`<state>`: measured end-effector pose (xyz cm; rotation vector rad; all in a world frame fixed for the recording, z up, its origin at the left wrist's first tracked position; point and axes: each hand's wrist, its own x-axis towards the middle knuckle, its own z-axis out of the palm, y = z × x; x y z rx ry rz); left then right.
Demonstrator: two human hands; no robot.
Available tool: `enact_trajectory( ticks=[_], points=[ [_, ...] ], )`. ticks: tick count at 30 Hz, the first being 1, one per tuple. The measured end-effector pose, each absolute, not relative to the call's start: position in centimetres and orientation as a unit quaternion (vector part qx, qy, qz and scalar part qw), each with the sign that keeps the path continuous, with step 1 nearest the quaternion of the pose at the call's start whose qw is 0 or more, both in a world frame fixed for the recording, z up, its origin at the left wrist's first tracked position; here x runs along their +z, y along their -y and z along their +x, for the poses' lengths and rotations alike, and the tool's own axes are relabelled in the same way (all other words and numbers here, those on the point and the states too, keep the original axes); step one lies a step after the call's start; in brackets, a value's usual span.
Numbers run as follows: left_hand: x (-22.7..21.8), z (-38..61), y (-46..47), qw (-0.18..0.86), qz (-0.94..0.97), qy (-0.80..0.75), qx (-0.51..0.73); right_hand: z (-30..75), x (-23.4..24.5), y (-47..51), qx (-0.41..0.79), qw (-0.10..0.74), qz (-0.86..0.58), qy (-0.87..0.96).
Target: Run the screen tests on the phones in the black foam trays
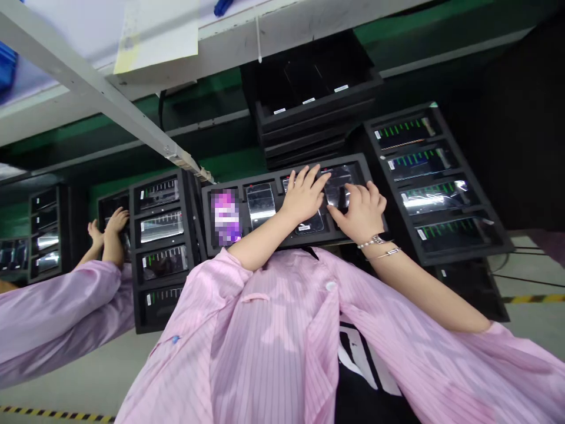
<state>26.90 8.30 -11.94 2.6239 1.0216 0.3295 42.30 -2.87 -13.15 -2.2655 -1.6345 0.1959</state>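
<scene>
A black tray (269, 176) with a row of phones lies in front of my chest. My left hand (303, 195) rests flat on it with fingers spread, covering a dark phone (311, 224). My right hand (362, 213), with thin bracelets at the wrist, has its fingers curled down on a glossy phone (336, 184) in the neighbouring slot, thumb pointing toward the left hand. The two hands nearly touch. Another slot holds a phone with a lit purple screen (226, 215), and beside it lies a reflective phone (260, 204).
A tray of phones (435, 182) stands to the right, a similar one (162, 247) to the left. Empty black trays (309, 112) are stacked behind. A co-worker's hands (108, 231) and pink sleeve reach in at the far left. A white frame bar (101, 94) runs overhead.
</scene>
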Motion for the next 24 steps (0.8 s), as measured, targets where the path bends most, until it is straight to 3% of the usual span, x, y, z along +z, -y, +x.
enact_trajectory(
  ticks=[7,13,17,24],
  points=[
    [-13.0,28.2,-8.6,0.181,0.900,-0.385,0.094,43.2,-13.4,3.5,0.085,0.194,-0.783,0.584],
    [-8.5,21.3,-4.3,0.186,0.890,-0.376,0.177,43.6,-13.0,4.1,0.093,0.277,-0.764,0.576],
    [-6.1,13.2,-0.4,0.157,0.876,-0.427,0.161,43.7,-12.8,4.8,0.081,0.329,-0.727,0.597],
    [-6.9,7.9,2.8,0.132,0.807,-0.572,0.065,41.2,-12.5,6.4,0.083,0.286,-0.658,0.691]
  ],
)
